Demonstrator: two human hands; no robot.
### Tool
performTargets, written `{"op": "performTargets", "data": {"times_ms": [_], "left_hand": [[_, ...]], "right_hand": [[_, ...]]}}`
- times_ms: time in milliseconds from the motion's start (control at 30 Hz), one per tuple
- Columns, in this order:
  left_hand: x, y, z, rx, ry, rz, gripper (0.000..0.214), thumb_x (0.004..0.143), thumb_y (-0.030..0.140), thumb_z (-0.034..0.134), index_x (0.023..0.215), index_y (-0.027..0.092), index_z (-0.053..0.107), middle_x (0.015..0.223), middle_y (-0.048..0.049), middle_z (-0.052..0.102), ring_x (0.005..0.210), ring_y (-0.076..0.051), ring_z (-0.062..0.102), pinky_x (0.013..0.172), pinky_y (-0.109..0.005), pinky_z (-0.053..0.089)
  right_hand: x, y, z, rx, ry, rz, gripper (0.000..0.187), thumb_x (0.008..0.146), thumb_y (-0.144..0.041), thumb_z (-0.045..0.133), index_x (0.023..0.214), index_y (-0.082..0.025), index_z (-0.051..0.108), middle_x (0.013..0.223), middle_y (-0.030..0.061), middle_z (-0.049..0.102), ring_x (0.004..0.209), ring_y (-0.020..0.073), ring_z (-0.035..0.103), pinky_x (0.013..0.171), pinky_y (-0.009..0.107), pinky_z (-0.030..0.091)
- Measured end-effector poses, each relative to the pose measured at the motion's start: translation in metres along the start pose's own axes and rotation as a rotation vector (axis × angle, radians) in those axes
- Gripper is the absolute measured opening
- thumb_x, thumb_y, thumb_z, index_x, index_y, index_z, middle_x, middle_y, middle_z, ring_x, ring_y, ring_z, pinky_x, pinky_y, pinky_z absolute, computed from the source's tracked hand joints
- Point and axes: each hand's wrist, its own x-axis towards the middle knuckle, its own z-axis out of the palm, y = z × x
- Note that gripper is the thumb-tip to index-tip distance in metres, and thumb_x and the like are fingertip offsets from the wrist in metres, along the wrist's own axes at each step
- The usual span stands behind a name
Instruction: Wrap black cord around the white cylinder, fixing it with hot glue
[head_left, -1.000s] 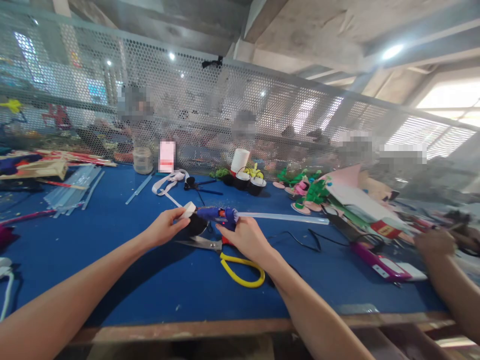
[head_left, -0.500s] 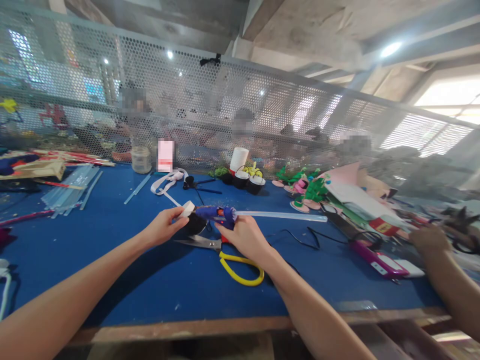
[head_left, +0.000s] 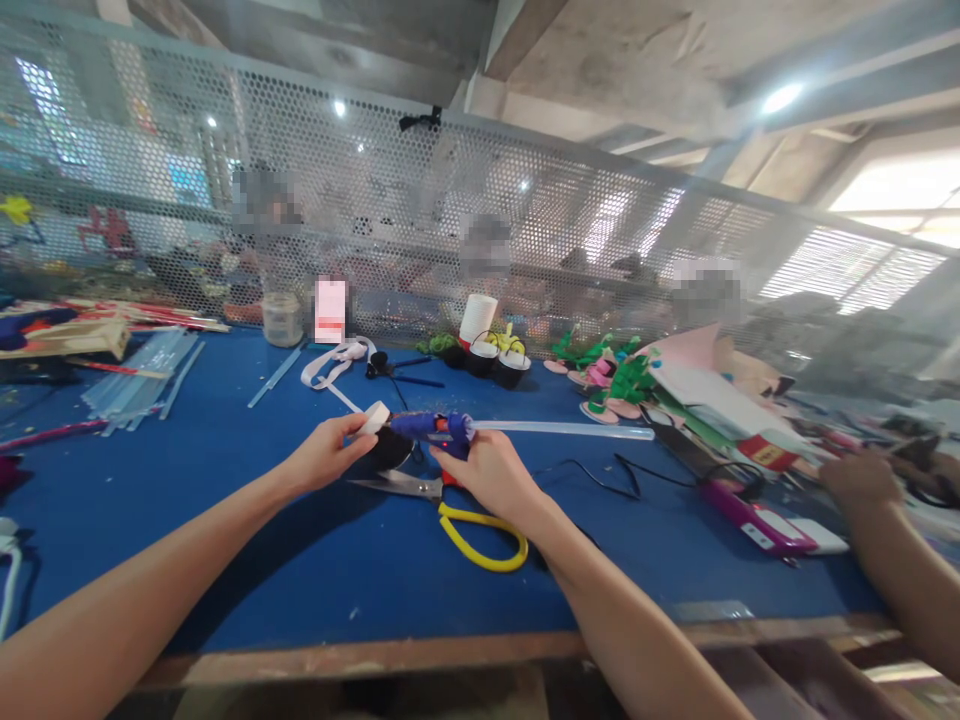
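Note:
My right hand (head_left: 487, 468) is wrapped round a blue hot glue gun (head_left: 420, 425), whose nozzle end points left. A long clear glue stick (head_left: 570, 430) sticks out of its back to the right. My left hand (head_left: 330, 452) pinches the end of a white ribbon (head_left: 375, 416), bent into a small loop close to the nozzle. The rest of that ribbon trails back over the table. A small black cup (head_left: 391, 450) sits behind and below the nozzle. Beneath my right hand lie scissors with yellow handles (head_left: 487, 560), blades pointing left.
Loose glue sticks (head_left: 142, 375) and a jar (head_left: 283, 318) are at the left back. Small black-and-white pots (head_left: 512, 368) stand by the mesh partition (head_left: 375, 200). Green craft pieces (head_left: 634, 375), a purple device (head_left: 757, 520) and another person's hand (head_left: 862, 480) are on the right.

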Motion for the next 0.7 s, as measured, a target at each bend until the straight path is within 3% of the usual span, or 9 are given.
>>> {"op": "performTargets", "data": {"times_ms": [267, 700], "left_hand": [[0.0, -0.0014, -0.0009, 0.051, -0.006, 0.025, 0.028, 0.075, 0.034, 0.037, 0.077, 0.012, 0.054, 0.071, -0.0007, 0.055, 0.067, -0.013, 0.047, 0.062, -0.022, 0.036], [0.0009, -0.0026, -0.0024, 0.059, -0.018, 0.027, 0.027, 0.074, 0.034, 0.038, 0.078, 0.013, 0.055, 0.07, -0.0006, 0.055, 0.066, -0.014, 0.046, 0.063, -0.023, 0.036]], "right_hand": [[0.0017, 0.0024, -0.0005, -0.047, 0.034, 0.03, 0.02, 0.07, -0.031, 0.051, 0.06, -0.015, 0.059, 0.052, 0.004, 0.058, 0.048, 0.0155, 0.053, 0.047, 0.023, 0.036], [0.001, 0.0011, -0.0032, 0.028, -0.038, 0.045, 0.021, 0.07, -0.03, 0.05, 0.057, -0.015, 0.057, 0.049, 0.0035, 0.057, 0.05, 0.0163, 0.054, 0.047, 0.023, 0.036]]}}
